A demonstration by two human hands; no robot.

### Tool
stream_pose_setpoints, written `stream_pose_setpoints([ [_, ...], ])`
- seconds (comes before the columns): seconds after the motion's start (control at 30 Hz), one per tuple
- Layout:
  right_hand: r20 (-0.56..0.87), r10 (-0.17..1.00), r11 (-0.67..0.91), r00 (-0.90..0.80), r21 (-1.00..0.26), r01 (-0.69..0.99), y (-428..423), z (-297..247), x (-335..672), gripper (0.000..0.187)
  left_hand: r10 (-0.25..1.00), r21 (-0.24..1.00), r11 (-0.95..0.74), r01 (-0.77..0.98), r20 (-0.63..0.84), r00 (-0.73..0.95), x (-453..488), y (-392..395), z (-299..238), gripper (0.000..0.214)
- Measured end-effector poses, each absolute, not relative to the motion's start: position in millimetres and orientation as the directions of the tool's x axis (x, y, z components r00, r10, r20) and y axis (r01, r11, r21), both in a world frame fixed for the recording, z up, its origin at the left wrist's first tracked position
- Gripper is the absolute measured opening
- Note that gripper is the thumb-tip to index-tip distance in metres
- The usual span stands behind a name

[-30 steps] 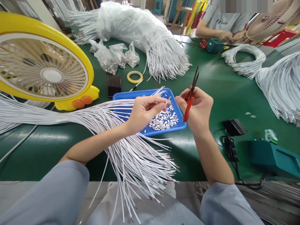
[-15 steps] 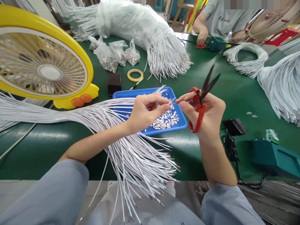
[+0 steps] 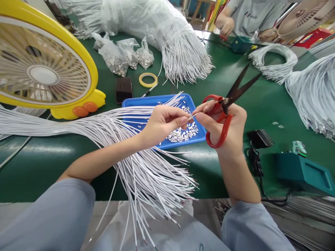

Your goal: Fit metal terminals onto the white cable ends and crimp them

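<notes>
My left hand (image 3: 167,125) is closed in a pinch on the end of a thin white wire (image 3: 192,117) above a blue tray (image 3: 159,97). Facing it, my right hand (image 3: 227,129) carries scissors (image 3: 227,102) with red handles, their dark blades apart and pointing up and away. The thumb and index fingertip of that hand meet at the wire's tip; whether they grip it is hard to tell. Small silvery metal pieces (image 3: 183,134) lie loose in the tray. Under my left forearm a large bundle of white wires (image 3: 146,174) fans out over the table edge.
A yellow fan (image 3: 86,66) stands at left. Behind the tray are a phone (image 3: 124,90), a tape roll (image 3: 148,80), a pen (image 3: 150,90) and small bags (image 3: 120,64). A wrapped wire bundle (image 3: 183,48) lies farther back. At right are a black adapter (image 3: 260,138) and teal device (image 3: 303,170). A co-worker's hand (image 3: 226,26) is opposite.
The scissors' blades have spread wider and the handles have swung apart in my right hand. My fingertips remain together at the wire end. The whole view has shifted slightly.
</notes>
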State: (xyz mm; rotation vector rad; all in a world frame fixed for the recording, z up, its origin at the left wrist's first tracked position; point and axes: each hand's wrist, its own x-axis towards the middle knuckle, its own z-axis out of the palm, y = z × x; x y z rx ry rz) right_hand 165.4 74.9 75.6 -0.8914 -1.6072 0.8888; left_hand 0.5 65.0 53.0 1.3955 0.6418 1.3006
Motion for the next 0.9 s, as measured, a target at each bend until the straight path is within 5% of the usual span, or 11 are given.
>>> stream_pose_setpoints([
  [0.33, 0.43, 0.881, 0.459, -0.198, -0.878, 0.133, 73.5, 78.0, 166.0, 0.015, 0.863, 0.877, -0.48, -0.027, 0.478, 0.167, 3.0, 62.4, 54.3, 0.015],
  [0.57, 0.48, 0.852, 0.522, -0.208, -0.807, 0.277, 70.3, 80.3, 164.5, 0.014, 0.734, 0.71, -0.679, 0.186, 0.666, 0.137, 5.3, 63.1, 47.7, 0.006],
  [0.9, 0.545, 0.819, 0.546, -0.182, -0.641, 0.539, 73.6, 87.5, 172.3, 0.012, 0.785, 0.773, -0.615, 0.152, 0.619, 0.026, 0.9, 66.7, 51.7, 0.008],
])
